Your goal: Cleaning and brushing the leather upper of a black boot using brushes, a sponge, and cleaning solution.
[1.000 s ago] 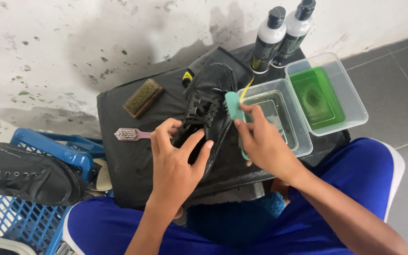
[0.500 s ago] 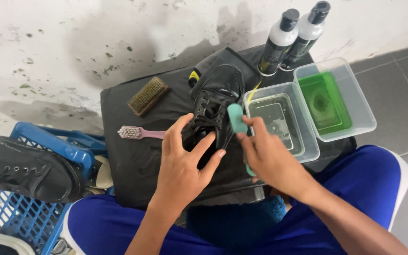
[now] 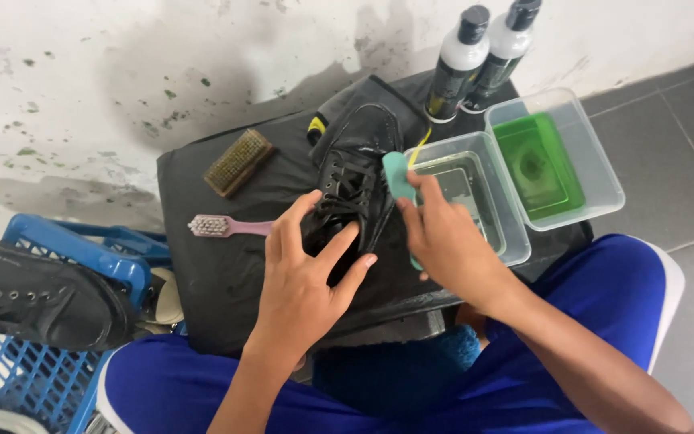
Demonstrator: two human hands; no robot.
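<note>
- This looked like a makeshift shoe-cleaning spot on a floor — grey tiles (image 3: 688, 145) ran up to a stained, flaking white wall (image 3: 82, 72).
- A black-covered stand (image 3: 218, 265) served as the bench.
- On it sat 2 brushes, 2 bottles (image 3: 475, 56) and 2 clear tubs (image 3: 560, 157) — cleaning gear.
- A blue crate (image 3: 10, 378) held another black shoe (image 3: 34, 293).
</note>
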